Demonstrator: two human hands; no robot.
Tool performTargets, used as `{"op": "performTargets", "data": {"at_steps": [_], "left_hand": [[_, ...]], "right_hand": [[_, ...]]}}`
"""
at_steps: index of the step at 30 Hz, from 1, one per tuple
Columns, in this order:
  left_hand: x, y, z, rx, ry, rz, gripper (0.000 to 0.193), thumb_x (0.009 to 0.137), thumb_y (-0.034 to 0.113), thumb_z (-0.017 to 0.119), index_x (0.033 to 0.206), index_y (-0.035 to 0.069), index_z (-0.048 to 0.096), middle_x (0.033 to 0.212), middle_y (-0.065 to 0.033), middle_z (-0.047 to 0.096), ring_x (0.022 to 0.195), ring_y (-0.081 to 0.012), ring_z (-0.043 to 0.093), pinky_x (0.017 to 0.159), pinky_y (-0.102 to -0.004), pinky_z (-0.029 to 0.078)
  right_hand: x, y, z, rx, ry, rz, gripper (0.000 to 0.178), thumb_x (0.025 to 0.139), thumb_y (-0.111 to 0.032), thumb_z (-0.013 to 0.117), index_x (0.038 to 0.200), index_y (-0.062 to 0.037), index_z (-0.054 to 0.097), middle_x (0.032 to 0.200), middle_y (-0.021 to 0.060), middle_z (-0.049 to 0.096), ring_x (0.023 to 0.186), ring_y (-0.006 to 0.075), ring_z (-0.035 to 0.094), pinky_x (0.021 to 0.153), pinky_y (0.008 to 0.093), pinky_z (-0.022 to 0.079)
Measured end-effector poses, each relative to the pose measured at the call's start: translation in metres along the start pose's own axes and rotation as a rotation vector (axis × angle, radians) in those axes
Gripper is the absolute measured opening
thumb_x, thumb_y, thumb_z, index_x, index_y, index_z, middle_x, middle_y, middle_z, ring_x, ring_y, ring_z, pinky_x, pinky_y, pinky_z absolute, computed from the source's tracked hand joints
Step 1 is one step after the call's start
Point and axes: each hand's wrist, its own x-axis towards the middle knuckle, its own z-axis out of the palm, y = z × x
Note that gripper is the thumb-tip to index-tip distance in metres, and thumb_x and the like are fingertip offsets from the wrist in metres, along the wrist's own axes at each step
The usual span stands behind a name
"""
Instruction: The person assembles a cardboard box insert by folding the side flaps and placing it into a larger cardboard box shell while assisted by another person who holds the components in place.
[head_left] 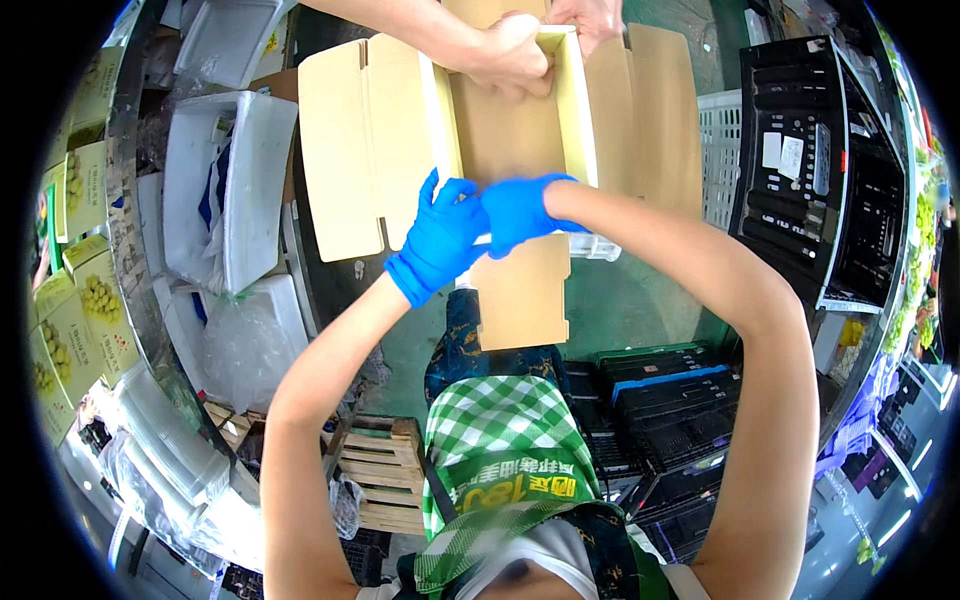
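Room inside the box [507, 135] beyond the right hand [518, 212], upright walls [574, 115] either side, co-worker's hands [508, 58] blocking the far end

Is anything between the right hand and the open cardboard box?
Nothing visible: the right hand is at the near end of the cardboard box, beside the left hand. A co-worker's hands are at the far end.

From mid-view, the carton [515, 135] lies at 12 o'clock, its flaps [335, 150] spread toward 9, 3 and 6. The left hand [440, 235] and right hand [522, 212] meet at its 6 o'clock end, a co-worker's hands [512, 55] at its 12. A foam box [265, 190] sits at 10, a crate [790, 215] at 2, a crate stack [680, 405] at 4.
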Motion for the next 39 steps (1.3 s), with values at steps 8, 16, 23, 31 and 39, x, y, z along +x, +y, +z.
{"op": "performTargets", "data": {"at_steps": [8,16,23,31,39], "left_hand": [[-0.027,0.012,0.014,-0.564,0.398,-0.345,0.107,0.067,0.022,0.082,0.146,0.008,0.012,0.143,-0.0203,0.029,0.132,-0.0328,0.033,0.107,-0.0429,0.030],[-0.018,0.015,0.030,-0.982,0.203,-0.536,0.109,0.068,0.016,0.081,0.146,0.008,0.006,0.127,-0.0161,0.046,0.111,-0.0243,0.052,0.092,-0.0349,0.045],[-0.012,0.023,0.025,-0.909,0.322,-0.509,0.109,0.065,0.015,0.083,0.146,0.008,0.011,0.113,-0.0116,0.054,0.103,-0.0202,0.057,0.088,-0.0333,0.048],[-0.013,0.007,0.031,-0.871,0.290,-0.442,0.099,0.075,0.006,0.068,0.147,0.008,0.001,0.146,-0.0213,0.025,0.129,-0.0314,0.037,0.105,-0.0380,0.034],[-0.025,-0.004,0.029,-0.958,0.095,-0.367,0.117,0.067,0.015,0.077,0.146,0.008,-0.009,0.151,-0.0204,0.009,0.139,-0.0313,0.017,0.110,-0.0407,0.024]], "right_hand": [[0.014,0.007,0.006,-0.052,-0.114,0.079,0.065,0.060,-0.024,0.065,0.122,-0.0084,0.053,0.113,0.0187,0.057,0.099,0.0343,0.056,0.084,0.0431,0.044],[0.015,0.021,0.003,0.498,-0.100,0.013,0.071,0.049,-0.012,0.071,0.117,-0.0021,0.052,0.107,0.0168,0.058,0.098,0.0296,0.055,0.082,0.0391,0.045],[0.024,0.021,0.007,0.317,0.020,-0.090,0.061,0.050,-0.011,0.071,0.108,-0.0001,0.054,0.094,0.0169,0.062,0.086,0.0295,0.059,0.072,0.0371,0.049],[0.003,-0.012,0.045,-0.177,0.864,0.070,0.038,0.073,-0.014,0.058,0.103,0.0064,0.048,0.087,0.0244,0.063,0.077,0.0367,0.064,0.065,0.0433,0.051],[0.004,-0.021,0.036,-0.127,0.716,0.034,0.047,0.070,-0.028,0.063,0.103,0.0033,0.051,0.075,0.0220,0.063,0.069,0.0370,0.064,0.061,0.0437,0.051]]}}
